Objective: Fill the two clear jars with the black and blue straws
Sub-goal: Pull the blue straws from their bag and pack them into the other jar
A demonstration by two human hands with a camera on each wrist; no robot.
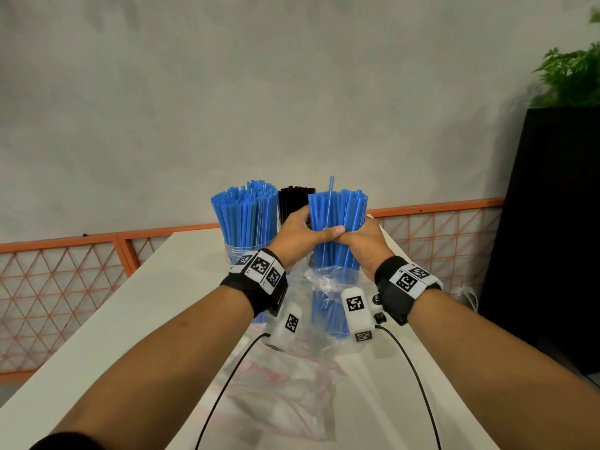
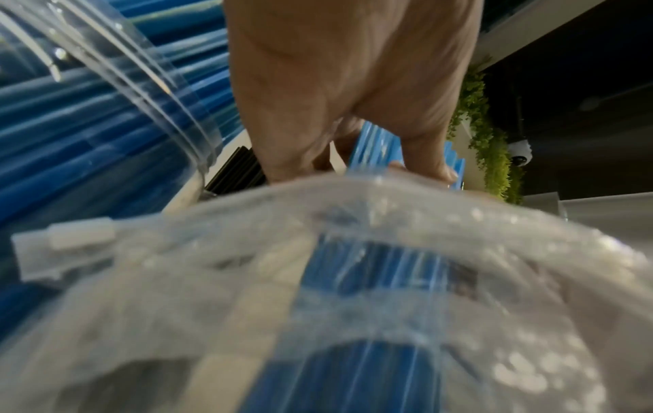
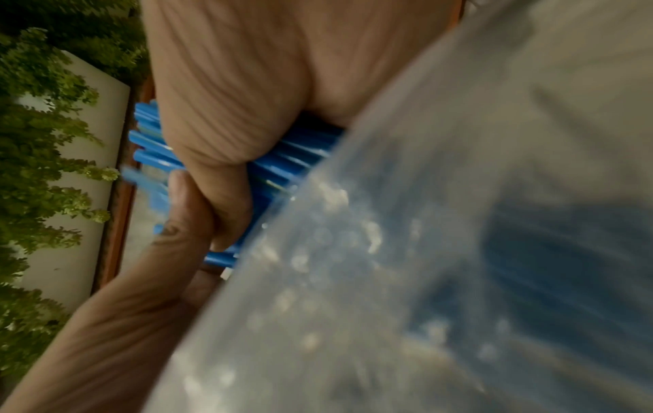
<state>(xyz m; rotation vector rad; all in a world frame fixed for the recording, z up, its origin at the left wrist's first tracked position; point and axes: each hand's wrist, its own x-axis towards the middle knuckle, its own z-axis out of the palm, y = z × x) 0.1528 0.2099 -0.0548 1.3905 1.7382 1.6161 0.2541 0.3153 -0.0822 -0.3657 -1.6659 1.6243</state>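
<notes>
Both hands grip one upright bundle of blue straws [image 1: 337, 212] above the table. My left hand [image 1: 308, 230] wraps it from the left, my right hand [image 1: 358, 240] from the right, thumbs meeting in front. The bundle's lower end sits inside a clear plastic bag [image 1: 326, 284]. In the wrist views the left hand [image 2: 353, 83] and right hand [image 3: 247, 83] close round the blue straws [image 2: 374, 145] [image 3: 282, 165] above the bag [image 2: 353, 251] [image 3: 459, 223]. A clear jar [image 1: 235, 253] [image 2: 169, 97] packed with blue straws [image 1: 246, 212] stands to the left. Black straws [image 1: 297, 199] [image 2: 240, 167] stand behind; their container is hidden.
A crumpled clear bag with pink print [image 1: 282, 384] lies on the white table [image 1: 146, 303] near me. An orange lattice railing [image 1: 97, 254] runs behind the table. A tall black planter [image 1: 552, 222] with a green plant [image 1: 571, 76] stands at the right.
</notes>
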